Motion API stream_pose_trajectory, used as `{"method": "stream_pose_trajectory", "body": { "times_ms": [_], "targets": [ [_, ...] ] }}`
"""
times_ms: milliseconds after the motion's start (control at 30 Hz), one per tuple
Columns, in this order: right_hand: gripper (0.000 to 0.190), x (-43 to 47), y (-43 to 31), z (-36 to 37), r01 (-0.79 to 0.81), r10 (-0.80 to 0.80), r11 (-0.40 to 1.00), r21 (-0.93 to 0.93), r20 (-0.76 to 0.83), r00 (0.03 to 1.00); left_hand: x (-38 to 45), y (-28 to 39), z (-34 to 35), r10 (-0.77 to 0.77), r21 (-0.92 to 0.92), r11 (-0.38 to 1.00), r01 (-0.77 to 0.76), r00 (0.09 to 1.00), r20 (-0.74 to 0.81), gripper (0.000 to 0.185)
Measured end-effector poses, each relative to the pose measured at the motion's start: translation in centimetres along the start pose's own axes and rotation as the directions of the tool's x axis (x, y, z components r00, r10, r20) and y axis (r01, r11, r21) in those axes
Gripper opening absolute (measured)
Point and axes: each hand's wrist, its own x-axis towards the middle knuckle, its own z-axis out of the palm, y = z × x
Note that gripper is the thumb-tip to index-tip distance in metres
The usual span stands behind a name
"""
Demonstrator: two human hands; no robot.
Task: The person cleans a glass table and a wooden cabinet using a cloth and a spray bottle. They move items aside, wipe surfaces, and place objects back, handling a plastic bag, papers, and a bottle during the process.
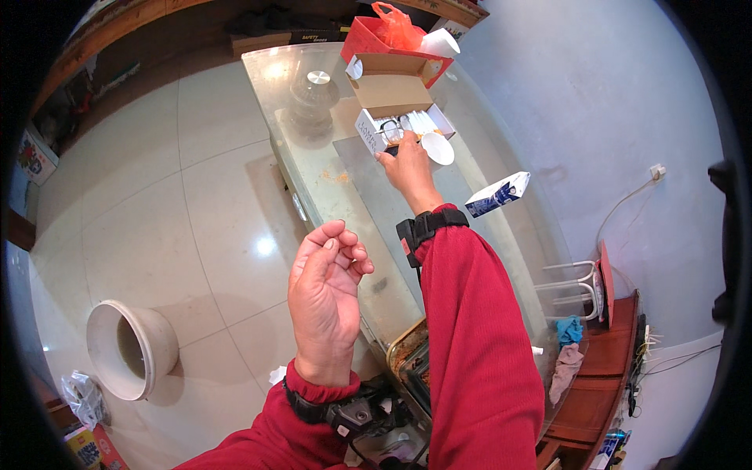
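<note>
My right hand [408,170] reaches over the near side of an open cardboard box [367,129] on the glass-topped table. Its fingertips are at a pair of dark-framed eyeglasses [391,130] lying on the box's white contents; whether they grip the frame is hard to tell. A white cup [437,148] stands beside that hand, to the right. My left hand [329,288] is raised palm up over the table's near left edge, its fingers curled loosely and nothing seen in it.
A blue and white carton [497,194] lies right of my forearm. Behind the box stands a red box [364,40] with a red plastic bag [399,29]. A glass lid [318,88] sits at the far left. On the floor is a bucket [147,352] of liquid.
</note>
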Motion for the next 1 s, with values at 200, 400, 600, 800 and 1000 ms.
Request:
{"method": "stream_pose_trajectory", "body": {
  "times_ms": [200,400,600,800,1000],
  "targets": [
    [0.044,0.4,0.3,0.7,0.019,-0.016,0.998,0.059,-0.044,0.999,0.2,-0.1,-0.1,0.003,-0.005,1.0,-0.003,1.0,-0.006,0.021],
    [0.041,-0.4,-0.6,-0.3,0.024,-0.027,0.987,0.157,0.02,0.999,0.3,0.1,-0.2,0.004,-0.005,1.0,-0.004,1.0,0.007,0.022],
    [0.036,-1.9,-1.1,-1.6,0.016,-0.041,0.97,0.242,0.098,0.994,0.1,0.2,-0.2,0.003,-0.004,1.0,-0.003,1.0,0.002,0.021],
    [0.031,-3.2,-0.6,-2.2,0.069,-0.105,0.932,0.357,0.082,0.991,0.2,0.2,-0.1,0.009,0.001,1.0,-0.009,1.0,-0.009,0.02],
    [0.029,-4.1,-0.7,-3.0,0.132,-0.182,0.921,0.368,0.105,0.978,0.3,0.0,-0.3,0.024,0.01,1.0,-0.024,1.0,0.0,0.02]
  ]
}}
